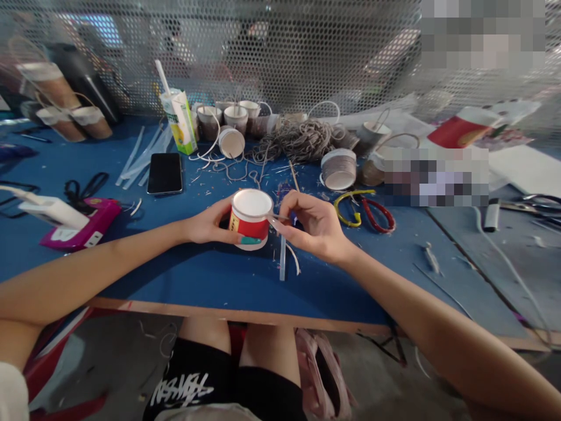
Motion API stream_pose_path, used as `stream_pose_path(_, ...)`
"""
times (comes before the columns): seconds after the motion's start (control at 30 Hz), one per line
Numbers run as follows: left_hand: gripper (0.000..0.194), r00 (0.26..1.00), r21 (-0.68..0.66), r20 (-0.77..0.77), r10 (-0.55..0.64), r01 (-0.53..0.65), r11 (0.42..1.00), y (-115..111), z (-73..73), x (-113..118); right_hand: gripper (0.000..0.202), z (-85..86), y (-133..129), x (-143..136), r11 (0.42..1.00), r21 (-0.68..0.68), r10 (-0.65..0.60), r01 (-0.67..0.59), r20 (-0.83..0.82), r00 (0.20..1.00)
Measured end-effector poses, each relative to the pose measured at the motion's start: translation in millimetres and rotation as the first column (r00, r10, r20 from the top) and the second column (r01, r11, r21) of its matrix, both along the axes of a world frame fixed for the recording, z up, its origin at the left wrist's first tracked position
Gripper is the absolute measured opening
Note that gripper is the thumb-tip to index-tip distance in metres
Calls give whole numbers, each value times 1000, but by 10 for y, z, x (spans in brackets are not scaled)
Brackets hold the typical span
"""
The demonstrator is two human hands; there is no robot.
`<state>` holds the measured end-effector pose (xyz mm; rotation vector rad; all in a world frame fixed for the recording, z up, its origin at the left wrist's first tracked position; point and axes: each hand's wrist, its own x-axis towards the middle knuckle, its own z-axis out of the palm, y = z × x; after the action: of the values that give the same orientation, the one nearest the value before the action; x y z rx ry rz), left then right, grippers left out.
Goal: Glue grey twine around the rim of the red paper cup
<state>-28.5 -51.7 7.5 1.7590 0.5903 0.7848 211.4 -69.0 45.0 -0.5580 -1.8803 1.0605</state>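
Observation:
My left hand (pixel 214 222) is wrapped round the left side of a red paper cup (pixel 256 229) with a white rim, its thumb with a teal nail across the front. The cup is upright, its mouth facing up. At the cup's right side, my right hand (pixel 313 225) pinches a thin grey cord (pixel 280 217) that lies against the cup just below the rim. Below my right fingers are a clear glue stick (pixel 283 260) and a short white cord (pixel 294 257) on the blue table (pixel 175 275).
Behind the cup are a tangled cord pile (pixel 302 140) and several cord-wrapped cups. A phone (pixel 165 173), a drink carton (pixel 179 123) and a magenta device (pixel 83 225) stand left. Scissors with yellow and red handles (pixel 379 215) lie right of my right hand.

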Motion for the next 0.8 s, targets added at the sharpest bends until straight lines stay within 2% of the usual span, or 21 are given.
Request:
stream_pose_path(0.57, 82, 1000, -53, 2, 7, -7, 999, 3, -6, -3, 25, 28, -3, 4, 999, -1, -34, 34, 18, 999)
stream_pose_path(0.8, 82, 1000, -65, 15, 17, -16, 998, 10, -14, -14, 33, 17, 10, 32, 995, -81, 62, -63, -14, 998)
